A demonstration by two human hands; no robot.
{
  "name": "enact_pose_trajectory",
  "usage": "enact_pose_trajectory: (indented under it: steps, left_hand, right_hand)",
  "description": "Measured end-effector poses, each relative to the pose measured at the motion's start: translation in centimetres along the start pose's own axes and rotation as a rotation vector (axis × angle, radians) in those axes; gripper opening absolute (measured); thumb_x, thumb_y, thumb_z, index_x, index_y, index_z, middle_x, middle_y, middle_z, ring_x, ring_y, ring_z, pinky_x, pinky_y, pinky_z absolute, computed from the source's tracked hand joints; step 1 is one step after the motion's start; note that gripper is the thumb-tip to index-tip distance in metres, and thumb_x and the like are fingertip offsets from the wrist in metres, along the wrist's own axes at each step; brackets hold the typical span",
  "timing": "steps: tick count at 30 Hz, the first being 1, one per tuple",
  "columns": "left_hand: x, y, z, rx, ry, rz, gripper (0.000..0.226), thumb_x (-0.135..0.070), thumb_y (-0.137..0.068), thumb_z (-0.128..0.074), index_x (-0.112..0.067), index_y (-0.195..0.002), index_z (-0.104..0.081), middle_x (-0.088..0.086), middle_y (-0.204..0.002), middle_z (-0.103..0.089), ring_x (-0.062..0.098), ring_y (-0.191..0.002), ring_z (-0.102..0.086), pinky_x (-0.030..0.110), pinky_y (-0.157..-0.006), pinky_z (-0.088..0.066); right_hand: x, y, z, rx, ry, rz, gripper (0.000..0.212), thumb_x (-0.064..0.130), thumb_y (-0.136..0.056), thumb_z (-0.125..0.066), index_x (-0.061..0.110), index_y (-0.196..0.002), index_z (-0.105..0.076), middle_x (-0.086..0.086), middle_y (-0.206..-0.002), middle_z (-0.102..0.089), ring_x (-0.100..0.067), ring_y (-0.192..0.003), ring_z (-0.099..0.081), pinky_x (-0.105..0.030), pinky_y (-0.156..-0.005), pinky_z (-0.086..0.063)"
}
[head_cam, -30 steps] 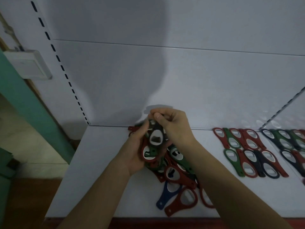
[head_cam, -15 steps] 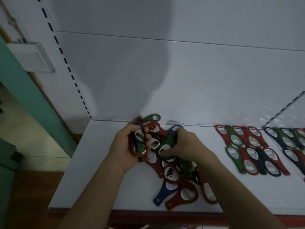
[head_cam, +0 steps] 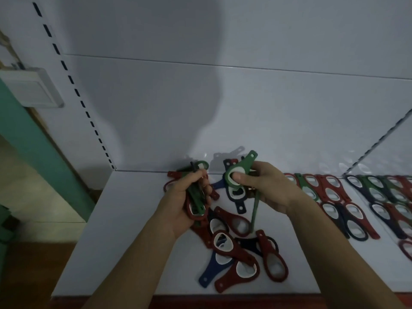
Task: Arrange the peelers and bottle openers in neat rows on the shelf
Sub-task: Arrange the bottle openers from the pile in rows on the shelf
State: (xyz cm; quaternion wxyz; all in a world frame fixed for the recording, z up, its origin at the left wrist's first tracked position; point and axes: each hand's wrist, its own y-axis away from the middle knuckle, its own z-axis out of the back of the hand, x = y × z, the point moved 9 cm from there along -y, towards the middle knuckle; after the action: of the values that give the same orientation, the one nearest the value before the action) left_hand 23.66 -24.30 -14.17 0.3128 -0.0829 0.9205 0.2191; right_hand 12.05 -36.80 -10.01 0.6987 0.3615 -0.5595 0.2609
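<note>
Over the shelf's [head_cam: 107, 241] back edge the left hand [head_cam: 178, 210] gripped a stack of openers [head_cam: 196, 201], its curled fingers hiding their count, while the right hand [head_cam: 272, 190] pinched a green bottle opener [head_cam: 246, 162], a loose pile [head_cam: 236, 248] lay toward the front edge, and the neat rows [head_cam: 332, 192] ran out of view at the right.
</note>
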Motion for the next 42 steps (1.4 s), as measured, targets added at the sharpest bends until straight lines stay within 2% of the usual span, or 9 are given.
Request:
enact_pose_trajectory:
  steps: [3, 5, 8, 11, 16, 19, 24, 34, 42]
  left_hand:
    - [1.9, -0.3, -2.6, 0.121, -0.094, 0.045, 0.057, -0.056, -0.091, -0.068, -0.014, -0.129, -0.071, 0.018, -0.13, -0.069, 0.026, -0.121, -0.065, 0.044, -0.106, -0.047]
    - [2.3, -0.4, -4.3, 0.209, -0.089, 0.042, 0.066, -0.064, -0.09, -0.063, -0.018, -0.137, -0.065, 0.016, -0.141, -0.062, 0.03, -0.132, -0.058, 0.048, -0.114, -0.041]
    - [2.0, -1.1, -4.5, 0.159, -0.042, 0.07, 0.058, -0.051, -0.088, -0.071, -0.012, -0.131, -0.069, 0.019, -0.134, -0.066, 0.033, -0.123, -0.065, 0.045, -0.101, -0.053]
    - [3.1, -1.5, -4.4, 0.1, -0.084, 0.17, 0.046, -0.032, -0.084, -0.075, -0.007, -0.122, -0.074, 0.02, -0.117, -0.073, 0.031, -0.102, -0.074, 0.039, -0.079, -0.06]
    - [4.9, -1.9, -5.8, 0.114, -0.058, 0.172, 0.04, -0.023, -0.083, -0.075, -0.005, -0.119, -0.075, 0.021, -0.119, -0.072, 0.033, -0.106, -0.072, 0.04, -0.086, -0.06]
    - [6.2, -2.4, -7.4, 0.098, -0.047, 0.129, 0.035, -0.019, -0.08, -0.075, -0.007, -0.112, -0.078, 0.019, -0.122, -0.071, 0.03, -0.105, -0.072, 0.042, -0.093, -0.058]
    - [9.5, -2.9, -11.6, 0.099, -0.016, 0.06, 0.03, -0.013, -0.083, -0.071, -0.006, -0.112, -0.078, 0.018, -0.111, -0.074, 0.029, -0.093, -0.074, 0.039, -0.079, -0.061]
    - [14.2, -3.0, -15.3, -0.105, 0.059, -0.057, 0.02, -0.014, -0.083, -0.069, -0.007, -0.096, -0.083, 0.02, -0.108, -0.076, 0.032, -0.088, -0.077, 0.04, -0.067, -0.062]
    - [17.5, -3.4, -17.2, -0.104, 0.108, -0.104, 0.03, -0.014, -0.072, -0.067, -0.008, -0.099, -0.082, 0.021, -0.118, -0.073, 0.038, -0.104, -0.073, 0.06, -0.094, -0.056]
  right_hand:
    - [2.3, 0.6, -1.9, 0.072, -0.105, 0.098, 0.033, 0.026, -0.088, -0.077, 0.011, -0.117, -0.069, -0.009, -0.109, -0.076, -0.022, -0.098, -0.073, -0.024, -0.075, -0.056]
    - [3.7, 0.6, -2.6, 0.014, 0.084, 0.193, 0.027, 0.028, -0.091, -0.075, 0.013, -0.113, -0.07, -0.003, -0.104, -0.077, -0.018, -0.095, -0.074, -0.026, -0.077, -0.058]
    - [5.1, 0.9, -3.0, -0.113, 0.619, 0.363, 0.029, 0.047, -0.087, -0.073, 0.02, -0.1, -0.071, 0.007, -0.088, -0.073, -0.006, -0.079, -0.068, -0.022, -0.071, -0.054]
    - [4.7, 1.4, -2.3, -0.151, 0.856, 0.404, 0.062, 0.072, -0.075, -0.059, 0.016, -0.098, -0.073, 0.0, -0.089, -0.06, -0.011, -0.077, -0.058, -0.027, -0.069, -0.049]
    - [5.7, 3.0, 1.5, -0.276, 0.853, 0.47, 0.076, 0.074, -0.073, -0.052, 0.013, -0.115, -0.071, 0.001, -0.095, -0.064, -0.005, -0.074, -0.054, -0.005, -0.065, -0.04]
    - [5.8, 4.1, 5.3, -0.417, 0.667, 0.441, 0.056, 0.066, -0.079, -0.059, 0.015, -0.097, -0.072, 0.007, -0.075, -0.066, -0.006, -0.063, -0.06, -0.009, -0.057, -0.044]
    - [4.1, 6.1, 9.1, -0.596, 0.593, 0.386, 0.032, 0.047, -0.093, -0.064, 0.019, -0.077, -0.066, 0.006, -0.065, -0.065, -0.009, -0.056, -0.062, -0.026, -0.055, -0.054]
    - [4.0, 10.4, 17.0, -0.767, 0.715, 0.474, 0.041, 0.034, -0.107, -0.046, 0.01, -0.075, -0.055, 0.003, -0.061, -0.057, -0.011, -0.049, -0.052, -0.022, -0.045, -0.038]
    - [-1.6, 12.0, 24.4, -0.593, 0.556, 0.299, 0.051, 0.037, -0.106, -0.048, 0.01, -0.062, -0.051, 0.005, -0.05, -0.045, -0.007, -0.044, -0.041, -0.018, -0.043, -0.032]
